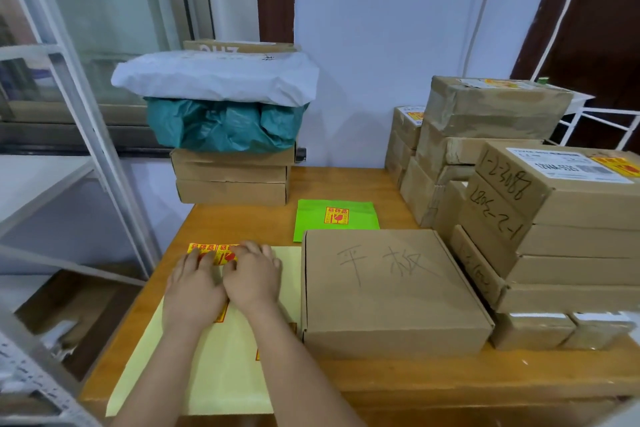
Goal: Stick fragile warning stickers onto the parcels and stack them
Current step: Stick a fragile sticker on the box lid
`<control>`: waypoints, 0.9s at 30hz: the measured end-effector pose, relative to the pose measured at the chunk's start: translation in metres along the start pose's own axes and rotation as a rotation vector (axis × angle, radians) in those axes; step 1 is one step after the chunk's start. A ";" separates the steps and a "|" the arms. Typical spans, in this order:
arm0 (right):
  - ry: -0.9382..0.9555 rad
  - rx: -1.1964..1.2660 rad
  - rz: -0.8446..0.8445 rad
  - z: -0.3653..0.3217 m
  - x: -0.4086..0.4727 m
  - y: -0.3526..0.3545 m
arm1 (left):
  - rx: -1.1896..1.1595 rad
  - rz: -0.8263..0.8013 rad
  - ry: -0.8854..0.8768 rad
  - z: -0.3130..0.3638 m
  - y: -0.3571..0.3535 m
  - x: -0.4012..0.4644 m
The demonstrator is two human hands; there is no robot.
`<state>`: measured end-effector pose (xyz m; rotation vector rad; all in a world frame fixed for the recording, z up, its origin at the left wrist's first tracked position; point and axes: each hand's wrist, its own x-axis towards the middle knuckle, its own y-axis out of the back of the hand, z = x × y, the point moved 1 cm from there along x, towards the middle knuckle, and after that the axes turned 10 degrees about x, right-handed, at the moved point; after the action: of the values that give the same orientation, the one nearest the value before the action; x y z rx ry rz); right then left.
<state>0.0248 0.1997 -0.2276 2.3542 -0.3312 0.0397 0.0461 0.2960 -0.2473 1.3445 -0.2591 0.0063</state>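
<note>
**boxfan22:** Wooden table (242, 218) against a pale wall, parcels everywhere. Stack of brown boxes (554, 211) on the right, most already showing yellow-red labels on top. Flat carton with marker writing (391, 288) in the middle, no sticker on it that I can see. Green envelope (336, 220) behind it already has one.

**tapequeen:** So what are the hands up to?

**boxfan22:** Both are on the yellow sticker sheet (221, 367) at the near left. Left hand (194, 284) and right hand (254, 277) sit side by side at its far edge, fingertips curled down onto the fragile stickers (207, 251) there. Looks like picking at a corner to peel one, though I can't tell if either actually has a pinch on it.

**tapequeen:** Next step?

**boxfan22:** My guess: lift one sticker clean off without folding it, then press it onto that marker carton just beside the sheet, and stack it.
</note>
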 end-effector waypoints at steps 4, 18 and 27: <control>0.001 0.014 0.005 0.003 0.001 -0.003 | 0.003 0.005 0.011 0.002 0.001 -0.002; 0.106 0.285 0.189 -0.007 -0.018 0.002 | 0.028 0.005 0.035 0.000 0.003 -0.001; 0.322 0.402 0.214 -0.035 -0.056 0.064 | -0.692 0.424 0.135 0.013 0.049 -0.018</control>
<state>-0.0426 0.1921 -0.1661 2.6377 -0.4453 0.6335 0.0190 0.2971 -0.2014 0.5823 -0.3858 0.3340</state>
